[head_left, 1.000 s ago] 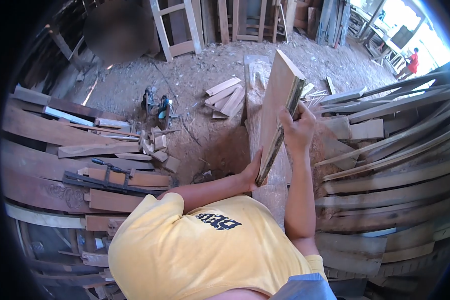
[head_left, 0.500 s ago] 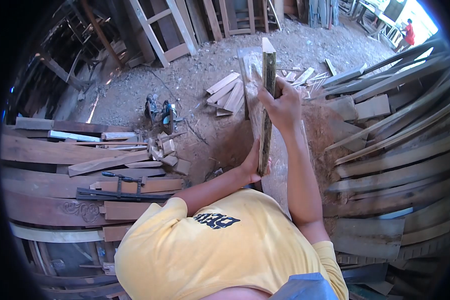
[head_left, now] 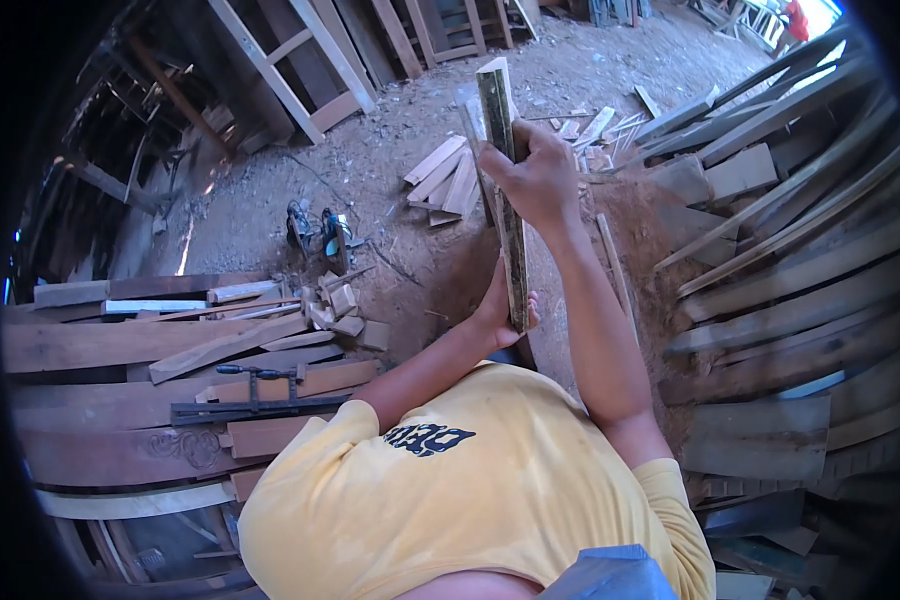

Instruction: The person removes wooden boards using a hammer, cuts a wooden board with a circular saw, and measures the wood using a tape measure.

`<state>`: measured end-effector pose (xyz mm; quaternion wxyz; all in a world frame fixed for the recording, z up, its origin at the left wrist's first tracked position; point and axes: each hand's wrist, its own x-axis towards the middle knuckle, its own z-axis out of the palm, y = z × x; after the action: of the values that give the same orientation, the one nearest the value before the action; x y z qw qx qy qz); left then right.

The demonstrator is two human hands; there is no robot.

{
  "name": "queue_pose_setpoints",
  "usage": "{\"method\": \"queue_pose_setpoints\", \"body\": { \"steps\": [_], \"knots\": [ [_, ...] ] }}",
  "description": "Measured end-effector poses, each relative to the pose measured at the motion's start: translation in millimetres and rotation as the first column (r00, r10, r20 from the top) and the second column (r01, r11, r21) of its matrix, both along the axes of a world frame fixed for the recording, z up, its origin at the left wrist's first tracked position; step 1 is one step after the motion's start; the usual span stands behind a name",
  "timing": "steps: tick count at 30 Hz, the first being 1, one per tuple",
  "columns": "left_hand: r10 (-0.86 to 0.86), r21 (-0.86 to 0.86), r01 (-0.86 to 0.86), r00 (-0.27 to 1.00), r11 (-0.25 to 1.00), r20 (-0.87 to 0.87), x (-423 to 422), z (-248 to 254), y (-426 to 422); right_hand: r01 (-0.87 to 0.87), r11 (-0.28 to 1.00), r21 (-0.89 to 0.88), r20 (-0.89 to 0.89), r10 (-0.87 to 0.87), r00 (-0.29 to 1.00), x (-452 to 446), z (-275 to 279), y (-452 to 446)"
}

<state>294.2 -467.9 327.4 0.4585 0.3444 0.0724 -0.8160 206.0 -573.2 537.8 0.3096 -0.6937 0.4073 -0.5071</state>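
A narrow length of wood (head_left: 511, 235) with a dark, rough face and a pale side stands raised in front of my chest, its top leaning to the left. My right hand (head_left: 540, 175) is closed around its upper part, the thumb lying across the near face. Lower down, my left hand (head_left: 493, 308) grips the bottom end, and some fingertips show on the right side of the piece. Behind both hands runs a long wooden plank (head_left: 552, 325), partly hidden by the wood and my right arm.
Short offcuts (head_left: 444, 180) lie heaped on the dirt floor ahead. Stacked boards (head_left: 130, 345) with a black clamp (head_left: 254, 388) fill the left side. Long planks (head_left: 800, 310) are piled at right. Sandals (head_left: 335, 235) and wooden frames (head_left: 300, 60) are farther off, with a person in red (head_left: 794, 25).
The top of the wood has swung left and up in view, and my right hand has moved with it. Both hands keep their hold. The whole view has shifted slightly.
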Motion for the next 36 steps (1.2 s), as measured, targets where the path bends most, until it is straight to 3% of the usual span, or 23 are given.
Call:
{"method": "queue_pose_setpoints", "body": {
  "steps": [2, 9, 12, 14, 15, 17, 20, 22, 24, 28, 31, 32, 33, 36],
  "knots": [
    [0.001, -0.057, -0.001, 1.000, 0.998, 0.003, 1, 0, 1, -0.034, 0.998, 0.053, 0.014, 0.033, 0.999, -1, 4, 3],
    [-0.004, -0.019, 0.004, 1.000, 1.000, -0.022, 4, -4, 1, -0.012, 0.997, 0.073, -0.005, 0.012, 1.000, 4, -4, 0],
    [-0.059, -0.058, 0.053, 0.993, 0.997, -0.103, 10, -12, 0, 0.000, 1.000, 0.018, -0.013, 0.000, 1.000, 2, -6, 1],
    [-0.108, -0.116, 0.122, 0.987, 0.986, 0.117, 8, -3, 4, -0.035, 0.999, 0.000, -0.039, 0.035, 0.999, -3, -8, 6],
    [-0.121, -0.108, 0.135, 0.985, 0.985, 0.124, 10, -3, 5, -0.023, 1.000, 0.007, -0.031, 0.023, 0.999, -7, -12, 11],
    [-0.033, -0.309, 0.169, 0.915, 0.936, 0.401, 12, -3, 3, -0.034, 0.999, 0.032, -0.085, 0.036, 0.996, -20, -21, 23],
    [-0.041, -0.245, 0.207, 0.836, 0.947, 0.548, 38, -26, -16, -0.073, 0.997, -0.019, -0.063, 0.071, 0.995, -48, -50, 49],
    [0.008, -0.352, 0.194, 0.866, 0.916, 0.500, 41, 5, -26, -0.023, 0.981, -0.195, -0.227, -0.022, 0.974, -71, -82, 72],
    [0.146, -0.321, 0.097, 0.743, 0.942, 0.653, 27, 71, -31, -0.025, 0.964, -0.263, -0.309, -0.060, 0.949, -97, -117, 101],
    [0.215, -0.480, 0.182, 0.721, 0.858, 0.658, 31, 75, -59, -0.019, 0.966, -0.258, -0.364, -0.079, 0.928, -131, -183, 164],
    [0.237, -0.530, 0.338, 0.623, 0.777, 0.745, 3, 75, -72, 0.130, 0.974, -0.187, -0.438, -0.201, 0.876, -137, -214, 211],
    [0.232, -0.561, 0.394, 0.629, 0.728, 0.742, -4, 66, -76, 0.183, 0.975, -0.128, -0.467, -0.222, 0.856, -137, -218, 223],
    [0.121, -0.523, 0.474, 0.649, 0.709, 0.751, -12, 58, -73, 0.269, 0.958, -0.101, -0.443, -0.285, 0.850, -129, -213, 228],
    [0.199, -0.590, 0.423, 0.672, 0.688, 0.714, -25, 52, -81, 0.410, 0.911, 0.033, -0.335, -0.377, 0.864, -103, -205, 217]
  ]
}}
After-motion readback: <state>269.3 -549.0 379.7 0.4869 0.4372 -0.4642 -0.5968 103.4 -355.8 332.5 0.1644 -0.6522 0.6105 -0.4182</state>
